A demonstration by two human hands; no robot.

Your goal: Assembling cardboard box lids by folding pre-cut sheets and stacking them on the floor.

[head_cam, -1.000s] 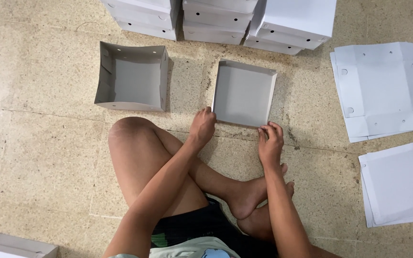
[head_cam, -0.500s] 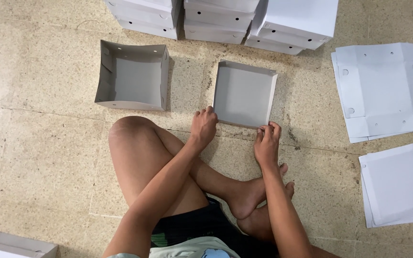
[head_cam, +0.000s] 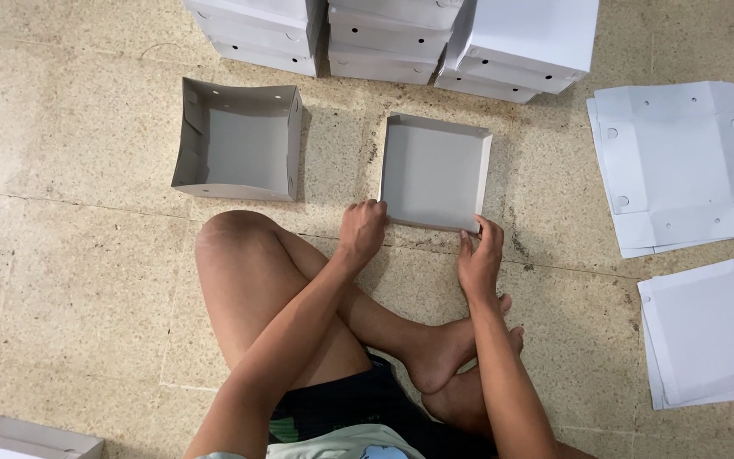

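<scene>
A shallow grey cardboard tray lies on the stone floor in front of my crossed legs. My left hand grips its near left corner with curled fingers. My right hand pinches its near right corner. To the left stands a deeper open grey box, apart from both hands.
Stacked white closed boxes line the far edge. Flat unfolded cardboard sheets lie at the right, with a second pile nearer. Another white box corner shows at the bottom left.
Both hands have stayed at the tray's near corners. The right hand has shifted slightly along the near right corner. The tray has hardly moved.
</scene>
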